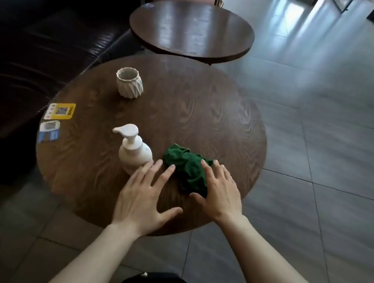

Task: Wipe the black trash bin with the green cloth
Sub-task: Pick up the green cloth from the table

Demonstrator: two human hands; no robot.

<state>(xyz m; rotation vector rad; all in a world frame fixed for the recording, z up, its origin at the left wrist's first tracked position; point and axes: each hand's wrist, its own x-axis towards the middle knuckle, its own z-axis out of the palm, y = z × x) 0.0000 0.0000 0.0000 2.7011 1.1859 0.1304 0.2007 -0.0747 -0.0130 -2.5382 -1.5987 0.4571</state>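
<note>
A crumpled green cloth (pixel 185 166) lies on the near right part of a round dark wooden table (pixel 183 110). My right hand (pixel 219 192) rests flat over the cloth's right edge, fingers spread, not gripping it. My left hand (pixel 144 195) is spread flat over the table just left of the cloth, its fingertips close to the cloth and to a white pump bottle (pixel 133 150). A black rounded object (pixel 154 282) shows at the bottom edge of the view, between my forearms; I cannot tell if it is the trash bin.
A white ribbed ceramic cup (pixel 129 83) stands at the table's far left. Yellow and blue QR-code stickers (pixel 59 111) lie on its left edge. A second round table (pixel 191 30) stands behind. A dark leather sofa (pixel 41 45) fills the left; grey tiled floor lies to the right.
</note>
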